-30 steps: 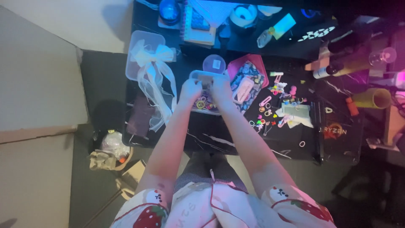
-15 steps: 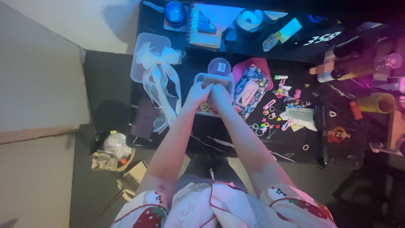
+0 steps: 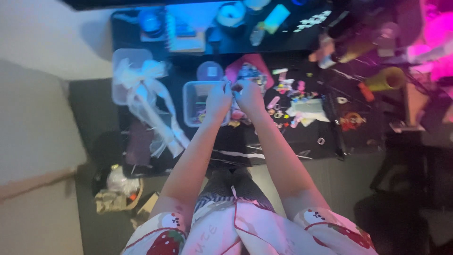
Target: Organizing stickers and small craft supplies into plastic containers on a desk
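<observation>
At the far left of the dark desk (image 3: 283, 151) lies a sheer white ribbon bow (image 3: 141, 89), spread over a clear lidded box (image 3: 123, 59) and trailing toward the near edge. Below the desk on the left sits a crumpled bag (image 3: 115, 189) on the floor.

Right of the bow stands the clear plastic tray (image 3: 194, 101), open at the top, with small coloured hair ties and clips in its near part. It looks light, stiff and a little slippery, and thin walls like these may flex, so my judgement is that it is best taken by 2 opposite rims rather than by 1 corner.

The left hand (image 3: 218, 100) rests over the tray's right rim, fingers curled down. The right hand (image 3: 248, 97) is just beside it, right of the tray, and the 2 sets of fingertips meet at the far side. Both grips look nearly closed, as if pinching something small between them, but the picture is blurred and I cannot tell what, if anything, is held.

Just beyond the hands is a round clear lid (image 3: 210, 72), and right of it a pink patterned pouch (image 3: 249, 73). Further right, small bright clips and rings (image 3: 290, 97) lie scattered, then a yellow roll (image 3: 387, 79) near the right end.
</observation>
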